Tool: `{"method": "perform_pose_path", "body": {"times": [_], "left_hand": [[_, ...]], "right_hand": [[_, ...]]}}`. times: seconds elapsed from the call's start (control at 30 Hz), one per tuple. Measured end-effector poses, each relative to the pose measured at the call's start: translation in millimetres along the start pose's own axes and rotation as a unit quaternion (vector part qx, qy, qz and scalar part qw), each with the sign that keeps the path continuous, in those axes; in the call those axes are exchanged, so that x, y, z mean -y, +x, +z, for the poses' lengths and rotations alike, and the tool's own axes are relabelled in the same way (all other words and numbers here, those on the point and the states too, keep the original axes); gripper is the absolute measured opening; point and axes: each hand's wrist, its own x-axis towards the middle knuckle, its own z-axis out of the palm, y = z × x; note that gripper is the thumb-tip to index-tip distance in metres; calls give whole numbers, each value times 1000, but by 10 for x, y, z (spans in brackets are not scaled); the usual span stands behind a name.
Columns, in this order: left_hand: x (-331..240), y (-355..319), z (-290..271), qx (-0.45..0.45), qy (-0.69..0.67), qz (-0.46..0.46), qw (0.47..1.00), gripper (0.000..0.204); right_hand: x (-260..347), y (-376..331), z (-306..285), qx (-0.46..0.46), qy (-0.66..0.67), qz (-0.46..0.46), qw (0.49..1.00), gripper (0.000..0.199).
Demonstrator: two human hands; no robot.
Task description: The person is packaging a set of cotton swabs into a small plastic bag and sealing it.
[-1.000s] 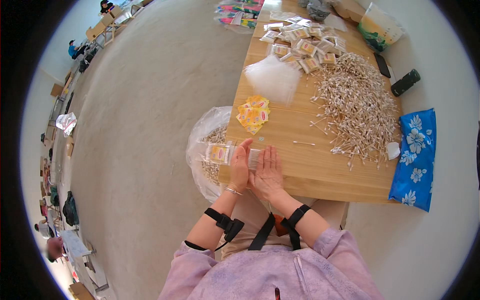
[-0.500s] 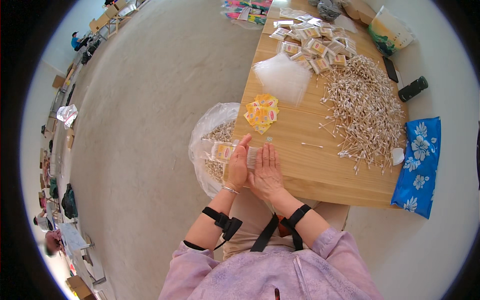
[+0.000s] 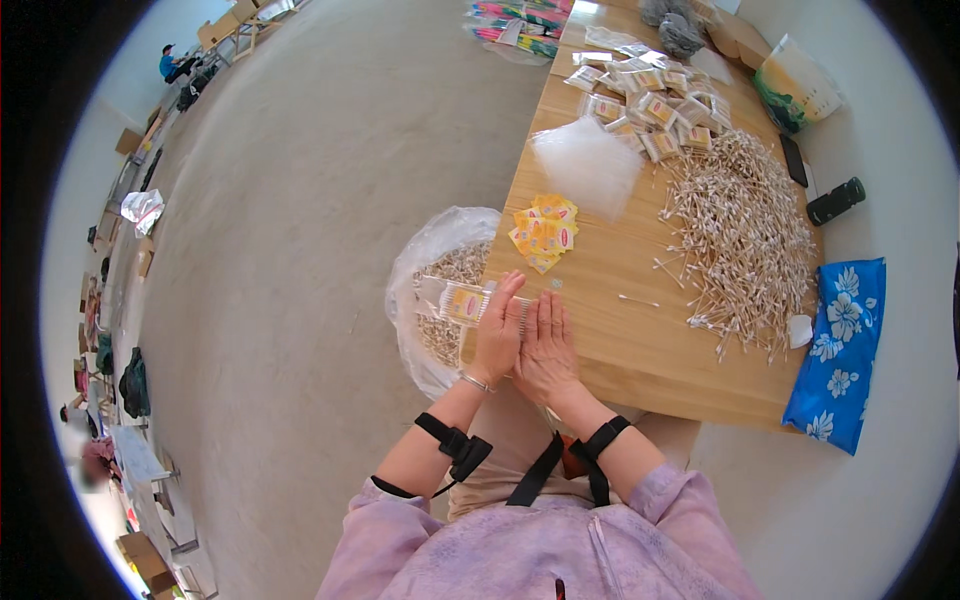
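A clear plastic bag [image 3: 433, 294] of cotton swabs with a yellow card [image 3: 463, 303] inside extends past the table's left edge. My left hand [image 3: 497, 335] is closed across it, fingers straight and pressed together. A strip of cotton swabs [image 3: 524, 312] shows between my two hands. Flat on the tabletop, my right hand [image 3: 548, 345] has its fingers stretched out against the swab ends, its base touching my left hand. Yellow printed cards [image 3: 544, 232] lie just beyond my hands. A single cotton swab [image 3: 639, 300] rests to the right.
A large pile of loose swabs [image 3: 745, 235] covers the table's right side. Farther back lie empty clear bags [image 3: 590, 165] and filled swab packs [image 3: 655, 110]. A plastic sack of swabs [image 3: 440, 225] stands beside the table. A blue flowered pouch [image 3: 840, 350] sits at the right edge.
The whole view has shifted slightly, moving the table rightward in the picture. My hands stay together at the bag, and the strip of swabs between them looks narrower.
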Motion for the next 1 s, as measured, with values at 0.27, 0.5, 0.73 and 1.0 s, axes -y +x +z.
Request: {"method": "perform_pose_path", "body": {"times": [0.27, 0.5, 0.73, 1.0], "left_hand": [[450, 186, -647, -40, 419, 63, 905, 45], [902, 235, -742, 35, -47, -129, 990, 44], [797, 245, -751, 19, -272, -181, 945, 40], [619, 232, -808, 23, -252, -162, 954, 36]], "right_hand": [[137, 65, -4, 8, 39, 5, 999, 87], [288, 129, -8, 22, 46, 12, 999, 88], [414, 212, 52, 10, 36, 6, 999, 87], [552, 278, 125, -14, 48, 19, 999, 87]]}}
